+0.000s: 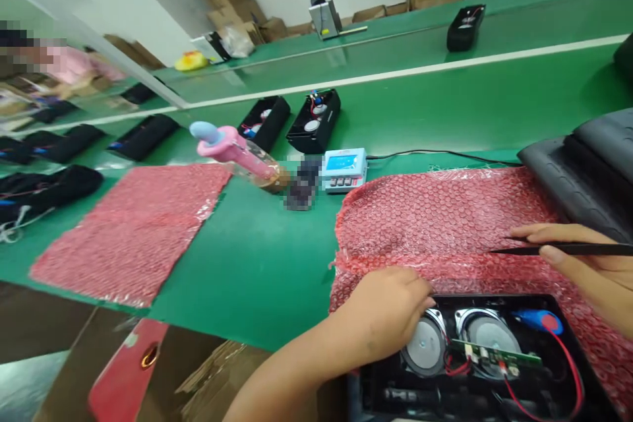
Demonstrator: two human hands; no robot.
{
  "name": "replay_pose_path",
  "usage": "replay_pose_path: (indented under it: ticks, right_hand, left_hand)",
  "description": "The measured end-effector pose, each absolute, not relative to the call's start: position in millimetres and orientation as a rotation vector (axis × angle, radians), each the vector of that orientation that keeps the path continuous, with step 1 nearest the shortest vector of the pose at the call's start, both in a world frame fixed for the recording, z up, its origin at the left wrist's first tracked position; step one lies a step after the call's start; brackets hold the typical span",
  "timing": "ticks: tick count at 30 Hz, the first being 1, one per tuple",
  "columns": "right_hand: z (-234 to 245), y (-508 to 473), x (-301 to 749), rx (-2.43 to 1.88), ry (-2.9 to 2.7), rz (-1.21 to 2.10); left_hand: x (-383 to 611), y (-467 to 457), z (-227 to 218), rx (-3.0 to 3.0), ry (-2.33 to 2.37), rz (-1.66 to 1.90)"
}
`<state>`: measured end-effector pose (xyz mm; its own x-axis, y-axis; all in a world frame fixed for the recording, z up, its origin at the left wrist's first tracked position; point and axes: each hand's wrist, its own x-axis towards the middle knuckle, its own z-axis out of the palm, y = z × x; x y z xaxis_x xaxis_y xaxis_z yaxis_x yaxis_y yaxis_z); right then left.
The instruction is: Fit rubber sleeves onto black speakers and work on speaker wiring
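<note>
A black speaker housing (568, 389) lies open on pink bubble wrap (445, 224) at the near right. Inside it I see two round speaker drivers (487, 333), a green circuit board (494, 353), red wires and a blue part. My left hand (383, 316) rests on the housing's left rim, fingers curled down beside the left driver; what they hold, if anything, is hidden. My right hand (588, 270) pinches black tweezers (544, 249), tips pointing left over the bubble wrap.
A green conveyor table (257, 257) carries another pink bubble-wrap sheet (133, 231), a pink-capped bottle (237, 155), a small blue-white meter (345, 169) and several black speaker housings (314, 120). Black covers (588, 171) lie stacked at right. Cardboard boxes stand beyond and below the table. A person works at far left.
</note>
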<state>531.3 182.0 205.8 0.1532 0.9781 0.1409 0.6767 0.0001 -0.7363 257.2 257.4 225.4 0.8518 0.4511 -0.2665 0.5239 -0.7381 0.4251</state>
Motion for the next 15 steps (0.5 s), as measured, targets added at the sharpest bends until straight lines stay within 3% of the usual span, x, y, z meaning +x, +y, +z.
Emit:
replay_pose_path:
  ticks: [3,15]
  right_hand:
    - [198.7,195.9,529.5,-1.716,-1.602,0.725]
    - [200.2,191.8,549.5,-1.814,-2.075,0.752]
  left_hand:
    - [255.5,258.0,222.3,2.529,0.706,-0.184]
    - [257.0,269.7,215.4,2.391,0.777,-0.185]
